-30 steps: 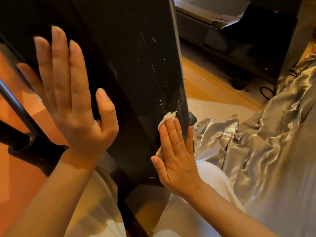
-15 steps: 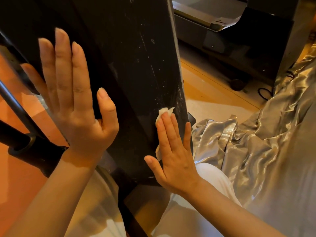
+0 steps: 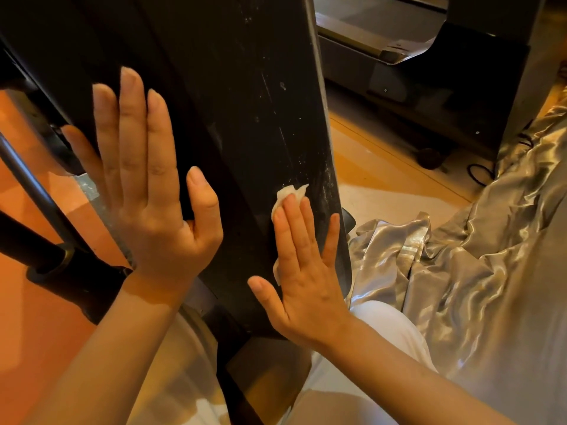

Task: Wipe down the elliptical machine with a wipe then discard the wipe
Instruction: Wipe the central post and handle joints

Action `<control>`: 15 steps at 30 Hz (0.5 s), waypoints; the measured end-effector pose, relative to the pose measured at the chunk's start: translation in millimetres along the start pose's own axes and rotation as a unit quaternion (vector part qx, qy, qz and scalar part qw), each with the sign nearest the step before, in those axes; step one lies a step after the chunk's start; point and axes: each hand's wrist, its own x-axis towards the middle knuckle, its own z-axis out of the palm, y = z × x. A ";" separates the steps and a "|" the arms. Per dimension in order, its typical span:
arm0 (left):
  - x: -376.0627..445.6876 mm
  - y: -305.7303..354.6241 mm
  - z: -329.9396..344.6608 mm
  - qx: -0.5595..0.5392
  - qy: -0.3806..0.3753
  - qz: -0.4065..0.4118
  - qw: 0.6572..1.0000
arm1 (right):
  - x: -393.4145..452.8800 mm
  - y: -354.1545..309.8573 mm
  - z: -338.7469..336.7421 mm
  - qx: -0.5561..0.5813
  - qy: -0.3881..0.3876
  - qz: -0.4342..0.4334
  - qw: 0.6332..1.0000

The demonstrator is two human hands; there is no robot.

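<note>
wiping still under way on the dusty panel

since the earlier frame our right hand point(image 3: 302, 271) has slid a little up the black panel point(image 3: 233, 124) of the elliptical machine, carrying the wipe point(image 3: 288, 193) with it; our left hand point(image 3: 150, 191) has stayed put.

head view: the right hand's fingers point(image 3: 294, 222) lie straight and flat, pressing the white wipe against the panel rather than curling round it. only the wipe's crumpled top edge and a bit at the thumb side peek out from under the hand. the left hand rests open and flat against the panel's left part, fingers straight, thumb spread, bracing the machine as far as we can judge.

we judge the task to be mid-way at best: pale dust and streaks still mark the panel above and to the right of the wipe, along its right edge. more strokes are left, and the wipe is not yet discarded; we see no bin here.

around us: a dark crank arm point(image 3: 40, 194) crosses at lower left over the orange floor point(image 3: 27, 332). shiny silver fabric point(image 3: 475, 271) lies heaped just right of the panel's foot, near enough to snag a low stroke. another dark machine point(image 3: 429, 72) stands behind, well apart.
</note>
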 end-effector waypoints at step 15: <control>-8.7 -1.2 7.0 -0.014 0.008 0.005 1.000 | -5.6 -10.5 1.9 0.015 0.007 0.028 0.999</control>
